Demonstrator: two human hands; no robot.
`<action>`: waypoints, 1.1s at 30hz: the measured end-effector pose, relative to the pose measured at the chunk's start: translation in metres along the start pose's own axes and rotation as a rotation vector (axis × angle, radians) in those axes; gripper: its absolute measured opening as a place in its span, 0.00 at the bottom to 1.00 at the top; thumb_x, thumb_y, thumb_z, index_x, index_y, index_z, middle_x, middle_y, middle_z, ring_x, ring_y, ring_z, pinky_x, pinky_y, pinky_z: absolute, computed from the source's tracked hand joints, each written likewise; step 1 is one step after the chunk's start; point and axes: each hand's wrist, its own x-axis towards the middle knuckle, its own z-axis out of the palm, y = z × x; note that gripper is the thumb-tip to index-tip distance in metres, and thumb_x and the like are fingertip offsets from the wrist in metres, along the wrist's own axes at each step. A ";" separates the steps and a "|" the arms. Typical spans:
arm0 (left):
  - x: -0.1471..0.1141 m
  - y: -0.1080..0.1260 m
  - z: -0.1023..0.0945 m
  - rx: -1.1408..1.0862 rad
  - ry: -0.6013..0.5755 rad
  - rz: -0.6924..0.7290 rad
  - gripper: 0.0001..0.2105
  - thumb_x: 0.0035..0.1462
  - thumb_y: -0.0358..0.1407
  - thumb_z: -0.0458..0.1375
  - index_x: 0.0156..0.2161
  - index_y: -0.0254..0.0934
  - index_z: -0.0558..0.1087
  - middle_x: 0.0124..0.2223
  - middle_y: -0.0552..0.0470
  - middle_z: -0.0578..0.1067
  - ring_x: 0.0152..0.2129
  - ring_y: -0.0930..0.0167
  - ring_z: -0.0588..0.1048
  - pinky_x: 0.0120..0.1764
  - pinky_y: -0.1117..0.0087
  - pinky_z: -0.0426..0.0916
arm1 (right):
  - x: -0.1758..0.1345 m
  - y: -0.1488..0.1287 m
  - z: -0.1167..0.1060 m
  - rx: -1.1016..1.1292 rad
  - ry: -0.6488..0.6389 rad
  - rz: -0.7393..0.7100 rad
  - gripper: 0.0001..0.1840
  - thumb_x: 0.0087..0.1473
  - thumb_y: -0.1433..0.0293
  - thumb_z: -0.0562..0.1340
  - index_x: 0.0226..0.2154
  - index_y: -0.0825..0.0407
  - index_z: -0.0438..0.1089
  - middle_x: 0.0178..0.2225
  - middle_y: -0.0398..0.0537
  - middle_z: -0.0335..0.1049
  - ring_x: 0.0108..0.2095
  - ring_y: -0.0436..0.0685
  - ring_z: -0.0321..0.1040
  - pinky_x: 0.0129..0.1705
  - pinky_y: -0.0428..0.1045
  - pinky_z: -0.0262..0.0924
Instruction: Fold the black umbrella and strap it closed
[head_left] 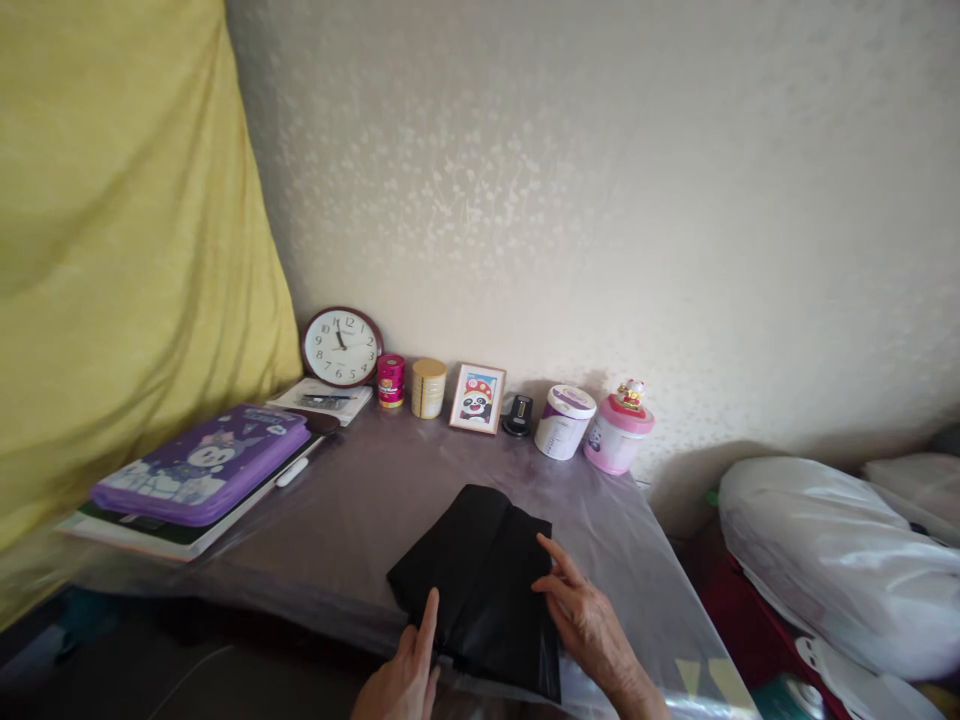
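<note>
A black, smooth folded sheet (480, 580), perhaps plastic or thin cloth, lies at the near edge of the table with a crease down its middle. At its lower left is my left hand (409, 665), index finger stretched out along the sheet's edge and the other fingers partly hidden. My right hand (585, 620) rests at the sheet's right edge, its fingers apart and the fingertips touching the black surface. Neither hand visibly grips anything.
On the table (337, 520) stand a wall clock (343, 346), a pink tin (391, 381), a yellow canister (429, 388), a panda picture frame (478, 398) and two tubs. A purple case (202, 465) lies on books at left. White bags (832, 560) sit right of the table.
</note>
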 end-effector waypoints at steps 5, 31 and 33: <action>0.000 0.000 -0.001 -0.012 -0.001 -0.001 0.30 0.57 0.29 0.38 0.63 0.33 0.32 0.47 0.42 0.69 0.34 0.69 0.74 0.34 0.73 0.65 | 0.015 -0.009 -0.004 0.136 0.081 0.027 0.11 0.55 0.73 0.51 0.35 0.47 0.68 0.57 0.49 0.57 0.48 0.55 0.65 0.46 0.50 0.63; 0.005 0.008 -0.021 -0.024 -0.156 -0.050 0.27 0.56 0.26 0.41 0.62 0.28 0.45 0.56 0.36 0.64 0.45 0.65 0.72 0.46 0.69 0.65 | 0.125 -0.057 0.094 -0.052 0.052 -0.070 0.10 0.57 0.73 0.50 0.36 0.49 0.66 0.55 0.50 0.58 0.45 0.52 0.67 0.43 0.47 0.65; 0.004 0.007 -0.020 -0.054 -0.142 -0.058 0.28 0.56 0.27 0.42 0.62 0.26 0.43 0.59 0.36 0.60 0.48 0.66 0.69 0.47 0.72 0.63 | 0.125 -0.056 0.096 -0.078 0.024 -0.071 0.09 0.56 0.73 0.52 0.36 0.49 0.66 0.54 0.49 0.59 0.44 0.52 0.67 0.42 0.46 0.64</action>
